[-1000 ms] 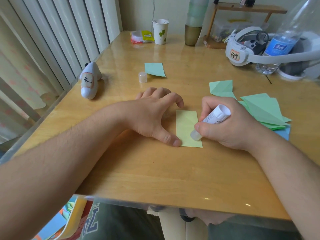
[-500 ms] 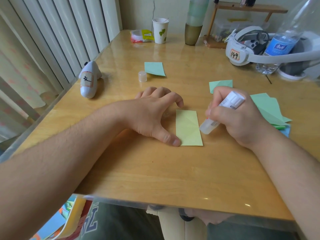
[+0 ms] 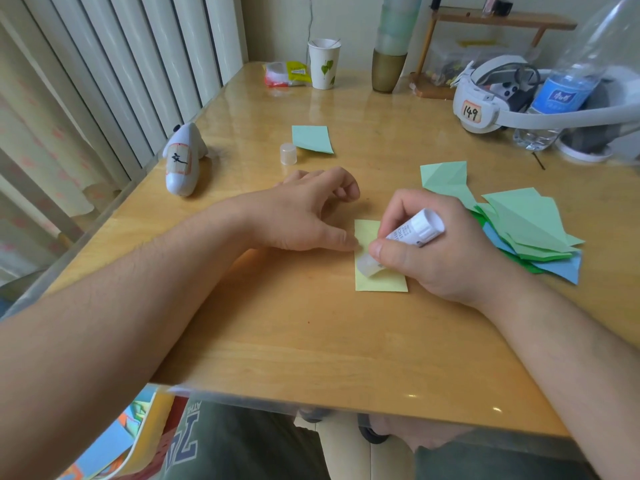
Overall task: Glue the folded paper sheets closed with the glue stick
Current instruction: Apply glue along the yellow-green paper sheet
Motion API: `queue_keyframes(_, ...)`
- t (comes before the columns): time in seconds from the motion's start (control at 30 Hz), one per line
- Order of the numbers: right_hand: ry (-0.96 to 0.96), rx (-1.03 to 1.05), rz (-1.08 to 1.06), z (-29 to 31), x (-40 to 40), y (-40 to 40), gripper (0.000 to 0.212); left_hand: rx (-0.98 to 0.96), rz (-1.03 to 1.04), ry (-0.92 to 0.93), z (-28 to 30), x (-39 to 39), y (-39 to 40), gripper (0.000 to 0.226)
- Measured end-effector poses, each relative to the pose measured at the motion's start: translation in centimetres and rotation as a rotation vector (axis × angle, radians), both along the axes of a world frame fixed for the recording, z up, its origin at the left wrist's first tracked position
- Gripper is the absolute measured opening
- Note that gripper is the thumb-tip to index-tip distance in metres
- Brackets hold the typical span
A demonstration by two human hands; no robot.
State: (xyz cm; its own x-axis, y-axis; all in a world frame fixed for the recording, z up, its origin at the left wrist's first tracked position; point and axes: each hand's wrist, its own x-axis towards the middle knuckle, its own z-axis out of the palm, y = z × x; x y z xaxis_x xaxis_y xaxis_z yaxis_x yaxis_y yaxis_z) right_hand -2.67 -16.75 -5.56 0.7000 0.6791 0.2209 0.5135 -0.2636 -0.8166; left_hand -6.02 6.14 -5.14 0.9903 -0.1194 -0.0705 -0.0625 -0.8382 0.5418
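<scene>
Right hand (image 3: 446,251), grasping the glue stick (image 3: 398,242), has returned its tip onto the yellow folded sheet (image 3: 381,282) after lifting off; left hand (image 3: 301,216), fingers relaxed, pins the sheet's near edge, so gluing resumes.

A lived-in home room: a varnished wooden table (image 3: 311,341) beside floral curtains (image 3: 38,150), with a paper cup (image 3: 323,65), water bottle (image 3: 568,88) and snack packet (image 3: 285,73).
</scene>
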Motion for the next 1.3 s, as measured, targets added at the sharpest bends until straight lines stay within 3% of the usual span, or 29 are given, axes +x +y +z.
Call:
queue_keyframes(0.27,-0.035,-0.035,0.01,0.0,-0.2,0.2,0.031,0.118,0.004,-0.031,-0.4,0.0,-0.7,0.072)
queue_keyframes(0.93,-0.043,-0.147,-0.049,0.3,1.0,-1.3,0.024,0.119,0.005,-0.036,-0.6,0.1,-0.5,0.069)
queue_keyframes(1.3,-0.019,0.152,-0.064,0.6,1.0,-1.0,0.034,0.136,-0.016,-0.025,-0.7,0.2,-0.4,0.064)
